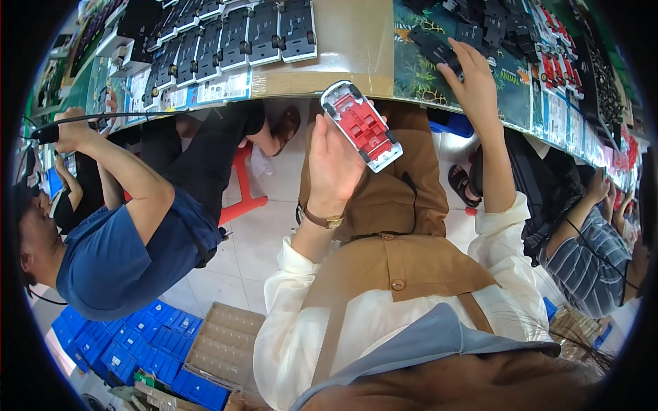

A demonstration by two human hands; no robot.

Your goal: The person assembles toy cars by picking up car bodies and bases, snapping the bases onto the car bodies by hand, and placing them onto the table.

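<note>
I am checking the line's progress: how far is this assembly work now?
Done: rows of black parts lie lined up on the table. In hand: the left hand holds a red and white piece; the right hand reaches a black part. Left: loose black parts remain.

Cream long sleeves, brown buttoned pinafore, gold wristwatch on left wrist.

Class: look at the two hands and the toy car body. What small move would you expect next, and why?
Probably the right hand lifts one black part off the bench and brings it to the red toy car body. The left hand holds that body up, underside showing, while the right fingers already rest among the black parts.
</note>
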